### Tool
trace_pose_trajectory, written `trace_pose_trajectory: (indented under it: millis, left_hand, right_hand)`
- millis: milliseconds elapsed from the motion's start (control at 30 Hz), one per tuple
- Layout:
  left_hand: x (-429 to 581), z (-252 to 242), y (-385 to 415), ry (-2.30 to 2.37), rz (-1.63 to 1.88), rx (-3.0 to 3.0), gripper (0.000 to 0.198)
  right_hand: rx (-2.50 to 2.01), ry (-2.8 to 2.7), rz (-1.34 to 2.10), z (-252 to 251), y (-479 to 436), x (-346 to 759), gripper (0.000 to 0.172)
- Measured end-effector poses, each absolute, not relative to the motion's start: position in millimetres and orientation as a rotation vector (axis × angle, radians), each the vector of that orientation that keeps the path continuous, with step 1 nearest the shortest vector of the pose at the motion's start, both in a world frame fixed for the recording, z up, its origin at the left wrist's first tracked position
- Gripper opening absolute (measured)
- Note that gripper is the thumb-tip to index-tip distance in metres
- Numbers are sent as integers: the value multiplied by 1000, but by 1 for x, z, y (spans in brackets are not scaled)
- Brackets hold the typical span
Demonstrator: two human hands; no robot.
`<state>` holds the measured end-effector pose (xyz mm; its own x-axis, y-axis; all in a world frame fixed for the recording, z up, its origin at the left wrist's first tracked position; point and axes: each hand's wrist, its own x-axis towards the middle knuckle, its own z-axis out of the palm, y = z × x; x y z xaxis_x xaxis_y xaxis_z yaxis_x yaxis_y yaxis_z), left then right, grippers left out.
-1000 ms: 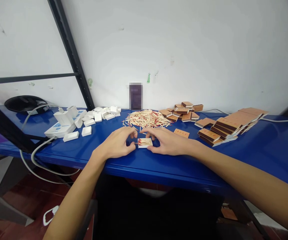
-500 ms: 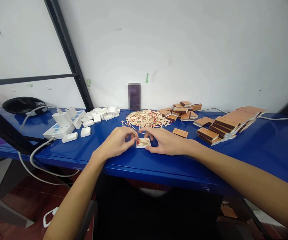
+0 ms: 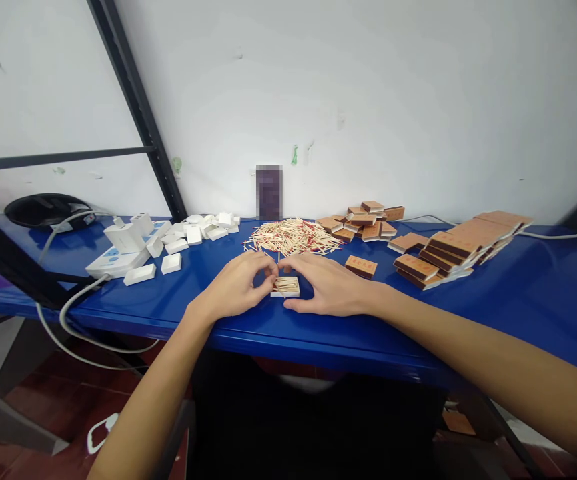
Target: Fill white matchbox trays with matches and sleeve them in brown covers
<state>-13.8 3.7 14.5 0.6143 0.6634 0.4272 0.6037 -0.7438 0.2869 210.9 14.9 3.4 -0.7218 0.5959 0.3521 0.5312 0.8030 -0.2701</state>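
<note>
A small white matchbox tray (image 3: 293, 294) lies on the blue table near its front edge, filled with matches (image 3: 287, 285). My left hand (image 3: 241, 283) is closed at the tray's left end, thumb and fingers curled over it and hiding the match heads there. My right hand (image 3: 328, 283) curves round the tray's right side, its thumb apart from the fingers and in front of the tray. Behind both hands spreads a heap of loose red-tipped matches (image 3: 293, 237).
Several empty white trays (image 3: 194, 235) lie left of the heap, near a power strip (image 3: 118, 261) with chargers. Brown matchbox sleeves (image 3: 365, 220) are piled to its right; one matchbox (image 3: 361, 266) lies alone. Stacked matchboxes (image 3: 453, 245) stand farther right. A black frame post (image 3: 141, 100) rises at left.
My right thumb has come off the tray's front right corner and sits lower. The tray has shifted slightly left, and my left fingers now cover the match heads.
</note>
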Motion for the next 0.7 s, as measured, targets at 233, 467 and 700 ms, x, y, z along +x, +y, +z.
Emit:
trace_pose_trajectory:
  millis: [233,467,700]
  left_hand:
    - [-17,15,1,1078,639,2626,10]
    - [-14,15,0,1048,566,2626,11]
    - [-15,11,3,1041,544,2642,13]
  right_hand:
    - [-772,-2517,305,3,13,205,16]
    - [-637,-2503,308,0,20,207,12]
    - [-676,-2474,282,3,21,209,13]
